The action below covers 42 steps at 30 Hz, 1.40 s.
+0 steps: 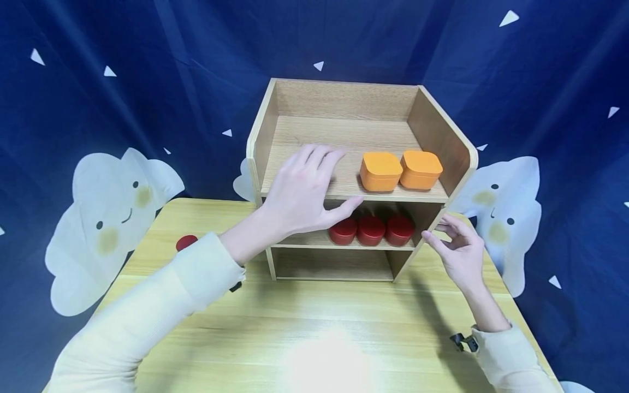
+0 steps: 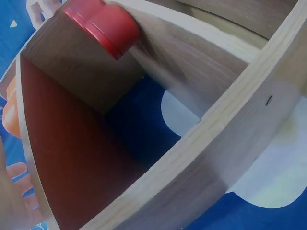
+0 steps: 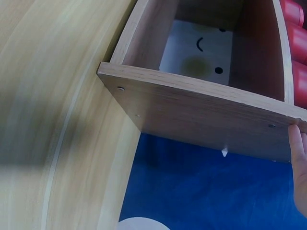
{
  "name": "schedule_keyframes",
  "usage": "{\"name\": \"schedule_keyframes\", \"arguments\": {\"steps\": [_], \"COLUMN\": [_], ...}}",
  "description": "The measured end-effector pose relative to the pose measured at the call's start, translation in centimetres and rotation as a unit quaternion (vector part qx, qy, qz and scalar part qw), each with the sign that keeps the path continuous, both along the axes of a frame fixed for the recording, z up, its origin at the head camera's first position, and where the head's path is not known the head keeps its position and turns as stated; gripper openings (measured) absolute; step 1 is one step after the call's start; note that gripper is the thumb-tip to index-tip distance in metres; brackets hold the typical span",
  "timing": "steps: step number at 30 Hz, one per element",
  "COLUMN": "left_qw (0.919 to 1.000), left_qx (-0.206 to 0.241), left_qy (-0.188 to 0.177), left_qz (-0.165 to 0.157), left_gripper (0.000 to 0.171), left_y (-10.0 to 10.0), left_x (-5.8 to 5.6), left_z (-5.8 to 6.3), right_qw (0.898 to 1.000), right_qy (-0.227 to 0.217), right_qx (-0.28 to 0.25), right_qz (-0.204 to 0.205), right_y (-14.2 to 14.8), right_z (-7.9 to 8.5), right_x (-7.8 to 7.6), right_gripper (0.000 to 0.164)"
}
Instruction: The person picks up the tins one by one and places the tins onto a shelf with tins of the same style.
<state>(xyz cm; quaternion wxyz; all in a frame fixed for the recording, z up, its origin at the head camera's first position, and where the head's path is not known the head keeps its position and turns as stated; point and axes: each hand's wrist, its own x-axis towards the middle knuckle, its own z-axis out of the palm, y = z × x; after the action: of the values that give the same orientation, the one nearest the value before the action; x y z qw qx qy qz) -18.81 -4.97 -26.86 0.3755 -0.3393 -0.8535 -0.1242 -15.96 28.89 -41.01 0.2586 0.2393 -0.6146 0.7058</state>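
Shelf (image 1: 339, 101), two orange boxes (image 1: 381, 172) on top, red tins (image 1: 371, 231) below, perhaps lidded

Blue cloud-print cloth (image 1: 196, 82) around a table (image 1: 275, 322) suggests a curtained booth.

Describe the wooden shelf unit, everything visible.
The shelf unit looks like pale wood-grain board: two side panels with rounded front corners, a top back panel, three levels. Fasteners dot the right side panel; the lower levels look partly open-backed. It stands upright on the table, before the blue curtain. Two orange containers rest on its top level, three red ones on the middle. The right hand touches the right side panel; whether the left hand touches the unit is unclear.
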Motion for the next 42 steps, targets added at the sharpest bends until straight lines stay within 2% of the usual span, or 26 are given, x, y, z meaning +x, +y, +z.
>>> {"name": "schedule_keyframes", "arguments": {"steps": [12,18,23,27,32,36,42], "left_qw": [0.9982,0.9957,0.9911,0.9884,0.9847,0.9836,0.9868], "left_qx": [0.023,0.043,0.054,0.059,0.074,0.076,0.08], "left_qy": [0.055,0.081,0.115,0.123,0.133,0.141,0.129], "left_qz": [-0.002,-0.017,-0.038,-0.068,-0.086,-0.083,-0.057], "left_gripper": [0.08,0.079,0.074,0.072,0.067,0.066,0.068], "left_y": [-2.1,-3.3,-4.5,-5.6,-6.8,-7.7,-9.4], "left_x": [1.1,1.8,2.6,3.5,4.8,5.7,6.5], "left_z": [-0.1,-0.6,-1.4,-2.4,-3.4,-4.2,-5.4], "right_qw": [1.0,1.0,1.0,1.0,1.0,1.0,1.0], "right_qy": [0.002,0.001,0.003,0.005,0.003,-0.001,-0.001], "right_qx": [-0.003,0.0,0.002,0.0,-0.001,0.0,0.002], "right_qz": [0.008,0.005,0.004,0.007,0.006,0.006,0.004], "right_y": [0.0,0.0,0.0,0.0,0.0,0.0,0.0], "right_z": [0.0,0.0,0.0,0.0,0.0,0.0,0.0], "right_x": [0.0,0.0,0.0,0.0,0.0,0.1,0.1], "right_gripper": [0.051,0.052,0.051,0.05,0.05,0.05,0.051]}}
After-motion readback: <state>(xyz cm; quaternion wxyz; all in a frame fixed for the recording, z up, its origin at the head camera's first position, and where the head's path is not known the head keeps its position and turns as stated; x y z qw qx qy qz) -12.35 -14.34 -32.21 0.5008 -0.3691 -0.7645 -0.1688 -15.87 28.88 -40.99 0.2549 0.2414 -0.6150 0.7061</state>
